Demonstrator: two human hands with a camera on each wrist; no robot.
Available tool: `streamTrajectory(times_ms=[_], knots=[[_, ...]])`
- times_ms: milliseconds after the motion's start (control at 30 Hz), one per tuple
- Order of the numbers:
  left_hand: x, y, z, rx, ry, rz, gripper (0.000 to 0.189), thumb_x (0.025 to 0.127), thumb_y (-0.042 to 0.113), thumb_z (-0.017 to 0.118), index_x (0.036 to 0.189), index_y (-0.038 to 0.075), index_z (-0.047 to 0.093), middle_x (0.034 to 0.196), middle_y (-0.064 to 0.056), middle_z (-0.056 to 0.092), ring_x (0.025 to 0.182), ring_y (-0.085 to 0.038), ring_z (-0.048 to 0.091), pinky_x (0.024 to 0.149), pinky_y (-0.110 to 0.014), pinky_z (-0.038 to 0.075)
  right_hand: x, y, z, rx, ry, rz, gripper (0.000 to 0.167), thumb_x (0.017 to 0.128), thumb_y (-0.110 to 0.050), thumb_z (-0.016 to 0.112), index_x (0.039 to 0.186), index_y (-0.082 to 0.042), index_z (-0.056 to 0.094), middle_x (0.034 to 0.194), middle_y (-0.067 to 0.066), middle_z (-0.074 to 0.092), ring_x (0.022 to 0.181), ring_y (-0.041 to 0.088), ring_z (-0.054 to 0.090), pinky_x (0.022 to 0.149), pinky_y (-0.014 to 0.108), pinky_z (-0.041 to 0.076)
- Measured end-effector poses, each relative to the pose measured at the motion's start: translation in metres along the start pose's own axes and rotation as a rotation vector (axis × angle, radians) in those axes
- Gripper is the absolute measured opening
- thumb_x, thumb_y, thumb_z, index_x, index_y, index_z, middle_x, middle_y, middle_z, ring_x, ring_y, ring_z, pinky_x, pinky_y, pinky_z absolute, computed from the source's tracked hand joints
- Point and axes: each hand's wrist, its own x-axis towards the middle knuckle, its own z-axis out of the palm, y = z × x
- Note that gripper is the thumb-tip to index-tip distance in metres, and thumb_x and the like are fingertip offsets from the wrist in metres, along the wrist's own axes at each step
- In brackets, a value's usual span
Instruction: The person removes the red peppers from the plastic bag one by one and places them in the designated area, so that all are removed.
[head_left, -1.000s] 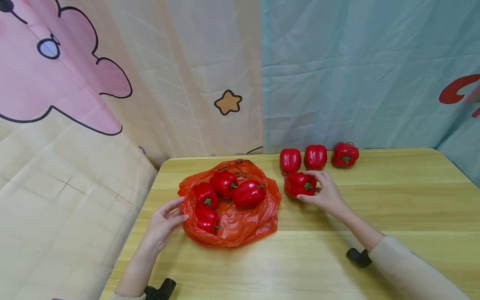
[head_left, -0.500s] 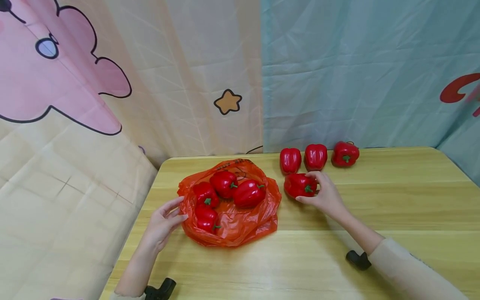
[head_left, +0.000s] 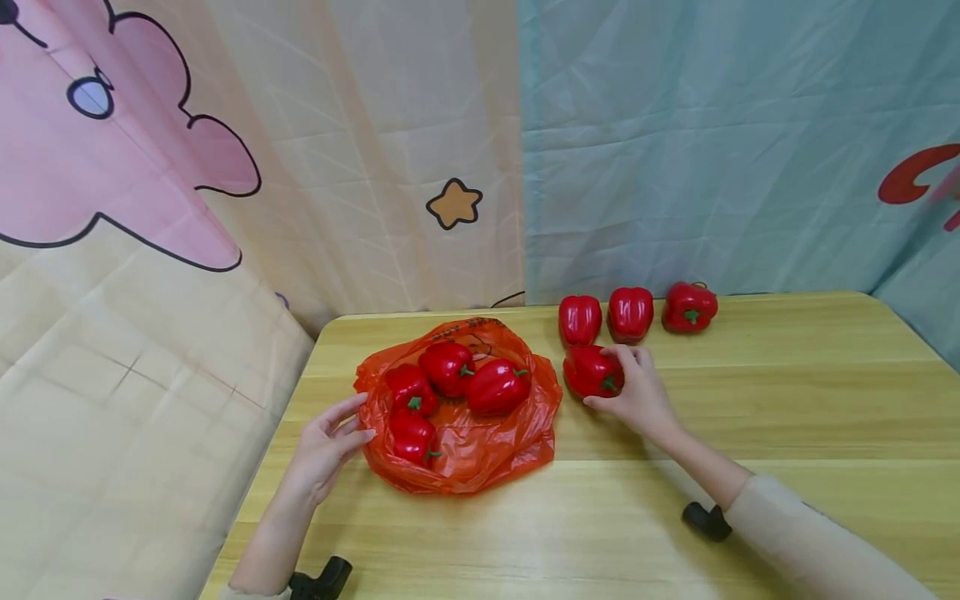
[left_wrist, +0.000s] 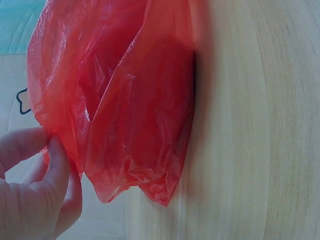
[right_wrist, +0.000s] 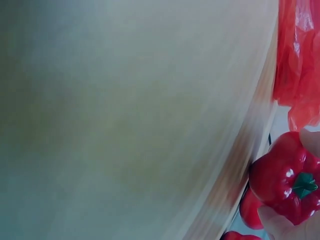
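An open red plastic bag [head_left: 517, 454] lies on the table's left part with several red bell peppers [head_left: 498, 387] inside. At its left rim, my left hand [head_left: 322, 450] pinches the plastic between thumb and fingers; the left wrist view shows the gathered bag [left_wrist: 140, 110] beside those fingertips. Just right of the bag, my right hand [head_left: 641, 396] grips a red bell pepper [head_left: 588, 371] by its sides, the green stem facing toward the wrist. In the right wrist view this bell pepper [right_wrist: 282, 170] sits between thumb and fingers. Whether it touches the table I cannot tell.
Three more red bell peppers stand in a row along the table's back edge: a left one [head_left: 580, 320], a middle one [head_left: 630, 314] and a right one [head_left: 690, 307]. A printed curtain [head_left: 675, 150] hangs directly behind the wooden table [head_left: 810, 400].
My right hand has shifted slightly left with the bell pepper, bringing it nearer the bag. The left hand and the bag stay in place.
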Motion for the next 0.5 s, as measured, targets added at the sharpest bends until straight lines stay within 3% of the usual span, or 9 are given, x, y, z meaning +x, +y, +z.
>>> streamTrajectory(times_ms=[500], knots=[[-0.0005,-0.0028,-0.0014,-0.016,-0.019,0.022,0.056,0.086,-0.008,0.056,0.138,-0.004,0.037,0.125,-0.007,0.044,0.099,-0.005,0.059,0.087,-0.027,0.050,0.0005,0.0001,0.0021,0.015,-0.024,-0.043,0.072,0.064,-0.008,0.084,0.123,-0.005,0.044,0.119,0.020,0.038,0.113,0.039,0.041,0.082,0.055,0.050]])
